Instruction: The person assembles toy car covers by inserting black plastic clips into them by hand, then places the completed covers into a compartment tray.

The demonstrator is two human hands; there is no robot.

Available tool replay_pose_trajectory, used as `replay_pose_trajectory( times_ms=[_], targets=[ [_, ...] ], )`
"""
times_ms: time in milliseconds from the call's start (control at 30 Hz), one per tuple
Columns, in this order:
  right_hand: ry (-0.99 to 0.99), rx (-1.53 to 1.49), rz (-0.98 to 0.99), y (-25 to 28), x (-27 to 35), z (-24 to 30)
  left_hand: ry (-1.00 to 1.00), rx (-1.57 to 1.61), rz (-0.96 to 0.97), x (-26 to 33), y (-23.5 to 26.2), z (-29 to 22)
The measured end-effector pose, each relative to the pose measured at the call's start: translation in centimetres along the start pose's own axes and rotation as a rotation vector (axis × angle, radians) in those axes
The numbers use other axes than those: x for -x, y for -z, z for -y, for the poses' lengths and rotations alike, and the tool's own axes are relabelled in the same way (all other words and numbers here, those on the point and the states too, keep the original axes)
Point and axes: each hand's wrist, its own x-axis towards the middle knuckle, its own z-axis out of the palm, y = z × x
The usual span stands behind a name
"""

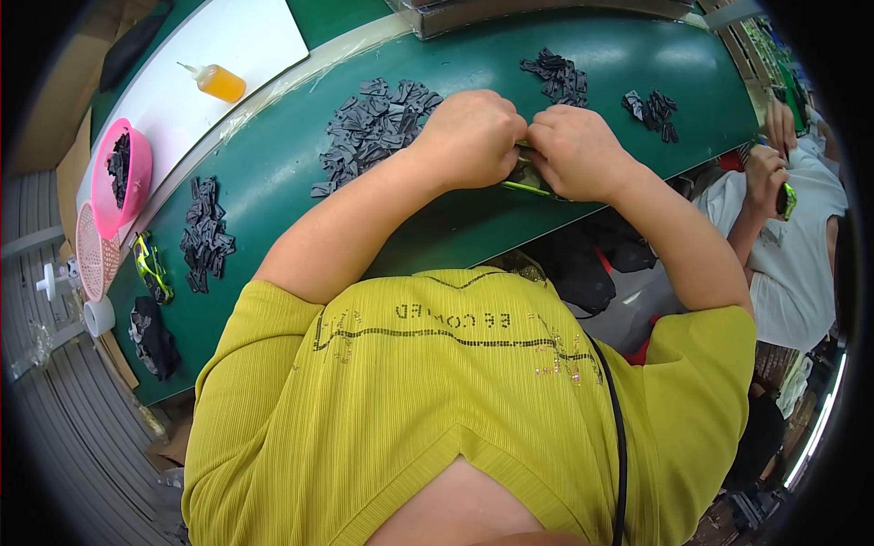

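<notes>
- In the head view, toward half past one from the middle: a lime-green piece (530, 186), between left hand (473, 136) and right hand (583, 150), near the close edge of the green table (282, 136); cannot tell whether resting on it.
- Left hand, toward half past twelve: curled almost into a fist, apparently pinching the left end; fingertips partly hidden.
- Right hand, toward two: thumb and fingers drawn together, apparently gripping the upper right; cannot tell whether also holding something small.
- Handling: probably light, fairly stiff, smooth enough to slip; perhaps breakable if twisted. Best held by both ends, clear of the thin lower strip.
- Long axis: as far as visible, from just past nine toward just past three. Facing: cannot tell, being mostly covered.
- Toward eleven, a pile of dark parts (373, 132).
</notes>
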Motion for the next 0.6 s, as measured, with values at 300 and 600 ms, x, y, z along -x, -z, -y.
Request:
replay_pose_trajectory(
  times_ms=[300,600],
  targets=[
    [-0.005,-0.141,-0.291,0.7,1.3,2.6,0.041,0.137,-0.108,0.8,-0.2,0.7],
    [-0.015,-0.105,-0.289,0.2,1.6,2.7,-0.01,0.172,0.191,1.2,2.3,-0.7]
  ],
)
